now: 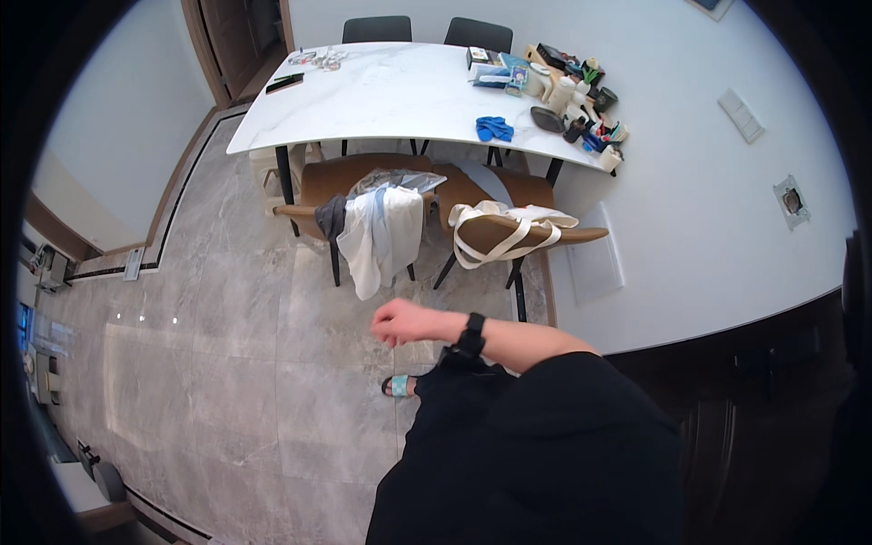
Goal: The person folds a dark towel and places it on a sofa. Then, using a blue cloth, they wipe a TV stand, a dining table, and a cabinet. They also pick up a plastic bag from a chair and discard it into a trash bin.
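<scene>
My right hand [402, 323] hangs over the tiled floor with its fingers loosely curled, and nothing shows in it. A black band with a dark device [470, 336] circles that wrist. My left hand is out of view. Closest to the right hand is a white garment [378, 238], draped with a grey cloth [331, 216] and clear plastic [398, 180] over a brown chair [317, 184]. Beside it, a second brown chair [586, 235] carries a cream cloth bag [470, 255] with long straps. Below the hand, my foot in a checkered slipper [400, 385] rests on the floor.
A white marble-patterned table [381, 95] stands beyond the chairs, with blue gloves [494, 129], a dark case [547, 119] and crowded bottles and boxes at its right end. Grey floor tiles [231, 381] stretch left. A dark door [742, 422] lies at lower right, a wooden doorway at upper left.
</scene>
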`<state>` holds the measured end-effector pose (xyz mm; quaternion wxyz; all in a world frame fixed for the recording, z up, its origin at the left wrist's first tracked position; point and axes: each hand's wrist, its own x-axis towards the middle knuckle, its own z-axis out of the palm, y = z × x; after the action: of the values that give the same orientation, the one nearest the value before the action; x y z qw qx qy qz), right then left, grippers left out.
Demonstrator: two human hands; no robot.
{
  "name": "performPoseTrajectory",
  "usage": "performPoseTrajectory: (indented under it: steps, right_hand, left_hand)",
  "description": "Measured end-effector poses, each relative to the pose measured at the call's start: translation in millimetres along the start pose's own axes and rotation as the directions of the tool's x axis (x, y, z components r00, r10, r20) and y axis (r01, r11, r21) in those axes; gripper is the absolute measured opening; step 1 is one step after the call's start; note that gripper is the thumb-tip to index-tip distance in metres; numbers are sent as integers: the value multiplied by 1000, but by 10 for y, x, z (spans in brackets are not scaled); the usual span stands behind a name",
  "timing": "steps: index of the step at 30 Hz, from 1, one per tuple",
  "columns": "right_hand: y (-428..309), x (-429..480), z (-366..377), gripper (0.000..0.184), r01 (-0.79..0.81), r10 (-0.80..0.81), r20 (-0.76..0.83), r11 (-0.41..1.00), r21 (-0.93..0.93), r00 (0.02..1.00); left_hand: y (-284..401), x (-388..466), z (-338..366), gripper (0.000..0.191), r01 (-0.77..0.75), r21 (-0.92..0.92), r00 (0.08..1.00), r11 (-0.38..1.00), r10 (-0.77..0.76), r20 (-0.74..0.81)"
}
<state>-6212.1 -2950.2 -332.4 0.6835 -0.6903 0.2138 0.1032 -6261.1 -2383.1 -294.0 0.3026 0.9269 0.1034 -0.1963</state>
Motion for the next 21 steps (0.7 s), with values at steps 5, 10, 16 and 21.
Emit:
performPoseTrajectory:
  steps: [5,10,16,21]
  right_hand:
    - [-373,-209,-1119,15,77,-97,-369,995,-68,924]
    - [-618,-56,-2642,15,246,-180,-507,967,65,843]
    - [154,750,-4709,37,270,-10,-746,936,228,665]
    - [775,1276,-5628,56,5,150,-902,986,166,405]
  left_hand:
    - [130,328,231,34,-92,-240,995,966,101,25]
    - [391,348,292,30,-125,-244,991,962,107,-85]
    - [1150,-128,613,24,10,-249,965,968,-75,-253]
    - [1852,-288,833,28,68,-298,950,952,-153,-271]
